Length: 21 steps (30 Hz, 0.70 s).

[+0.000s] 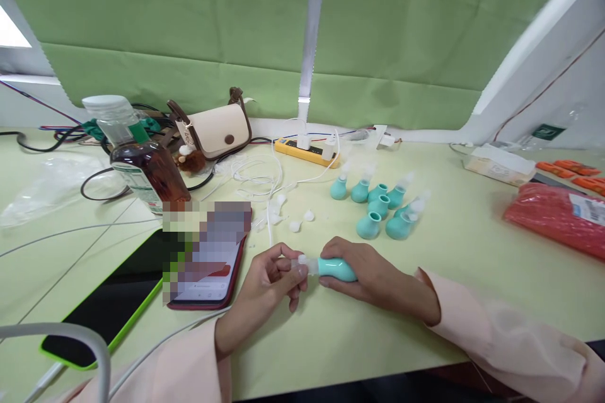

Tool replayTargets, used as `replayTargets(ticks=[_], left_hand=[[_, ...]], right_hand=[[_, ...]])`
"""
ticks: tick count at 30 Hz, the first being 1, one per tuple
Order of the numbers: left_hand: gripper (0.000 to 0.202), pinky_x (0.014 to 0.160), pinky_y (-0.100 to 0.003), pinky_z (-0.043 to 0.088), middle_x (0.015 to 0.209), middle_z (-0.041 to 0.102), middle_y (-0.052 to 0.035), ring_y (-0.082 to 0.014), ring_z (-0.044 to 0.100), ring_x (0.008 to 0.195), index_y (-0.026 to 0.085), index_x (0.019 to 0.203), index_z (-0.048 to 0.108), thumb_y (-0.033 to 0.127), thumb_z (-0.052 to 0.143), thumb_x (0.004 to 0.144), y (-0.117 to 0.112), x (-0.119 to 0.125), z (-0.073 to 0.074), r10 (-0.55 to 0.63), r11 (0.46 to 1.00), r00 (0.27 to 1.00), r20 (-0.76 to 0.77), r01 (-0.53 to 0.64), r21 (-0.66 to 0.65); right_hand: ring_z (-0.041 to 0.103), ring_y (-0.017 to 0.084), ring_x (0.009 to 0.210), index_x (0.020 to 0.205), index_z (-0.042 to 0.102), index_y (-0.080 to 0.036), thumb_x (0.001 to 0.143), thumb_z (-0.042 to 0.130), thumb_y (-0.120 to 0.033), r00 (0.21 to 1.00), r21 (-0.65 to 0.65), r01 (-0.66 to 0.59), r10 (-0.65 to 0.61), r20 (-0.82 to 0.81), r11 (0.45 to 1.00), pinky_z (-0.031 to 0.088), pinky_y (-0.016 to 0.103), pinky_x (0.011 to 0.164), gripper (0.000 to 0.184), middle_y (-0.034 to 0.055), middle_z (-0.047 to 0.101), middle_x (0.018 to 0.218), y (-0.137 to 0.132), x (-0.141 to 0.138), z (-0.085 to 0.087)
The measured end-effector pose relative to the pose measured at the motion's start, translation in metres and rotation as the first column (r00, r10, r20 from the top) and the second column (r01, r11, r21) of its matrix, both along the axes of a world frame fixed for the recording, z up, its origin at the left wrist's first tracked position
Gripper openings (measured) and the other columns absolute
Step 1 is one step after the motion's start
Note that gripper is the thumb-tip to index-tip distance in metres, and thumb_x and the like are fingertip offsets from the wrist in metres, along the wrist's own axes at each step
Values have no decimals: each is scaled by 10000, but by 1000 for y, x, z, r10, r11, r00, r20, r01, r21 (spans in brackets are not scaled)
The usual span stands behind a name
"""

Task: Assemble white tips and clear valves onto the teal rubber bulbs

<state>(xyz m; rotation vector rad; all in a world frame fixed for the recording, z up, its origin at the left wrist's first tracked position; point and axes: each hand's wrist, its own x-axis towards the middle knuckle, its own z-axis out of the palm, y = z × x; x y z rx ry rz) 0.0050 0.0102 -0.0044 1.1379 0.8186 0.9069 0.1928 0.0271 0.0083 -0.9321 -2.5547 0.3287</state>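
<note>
My right hand is wrapped round a teal squeeze bulb that lies sideways above the table. A clear plastic nozzle sits at the bulb's left end, and my left hand pinches it between thumb and fingers. Whether the nozzle is fully seated in the bulb I cannot tell. Beyond my right hand stand several more teal bulbs; some carry clear nozzles, while others, such as an open-topped bulb, show a bare mouth. Small translucent caps and clear pieces lie beyond my left hand.
Left are a phone in a red case, a phone with a green edge and a bottle of brown liquid. A cream handbag and yellow power strip stand behind. A red plastic package lies right.
</note>
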Motion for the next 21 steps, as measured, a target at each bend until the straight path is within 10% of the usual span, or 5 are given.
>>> replayTargets(ticks=[4, 14, 21], left_hand=[[259, 415, -213, 383, 572, 517, 23, -79, 455, 430, 158, 722, 420, 336, 608, 702, -3, 1, 4, 19, 1000, 1000, -17, -19, -11], [235, 430, -212, 424, 592, 534, 17, -81, 479, 445, 157, 669, 455, 302, 640, 669, -9, 2, 12, 20, 994, 997, -70, -12, 106], [99, 523, -214, 431, 732, 534, -12, -99, 501, 555, 170, 731, 477, 241, 540, 761, -13, -2, 2, 38, 945, 966, -255, 48, 324]], right_hand=[[552, 162, 732, 906, 434, -169, 832, 412, -343, 999, 49, -43, 43, -4, 998, 432, 280, 608, 190, 75, 554, 865, -2, 0, -5], [485, 116, 728, 925, 421, -212, 734, 563, -331, 975, -480, -10, -97, -198, 877, 410, 223, 614, 267, 8, 506, 877, -4, -1, 8], [353, 13, 401, 931, 385, -227, 658, 619, -408, 978, -859, -50, -147, -144, 509, 308, 130, 319, 402, -44, 512, 748, 4, 1, 19]])
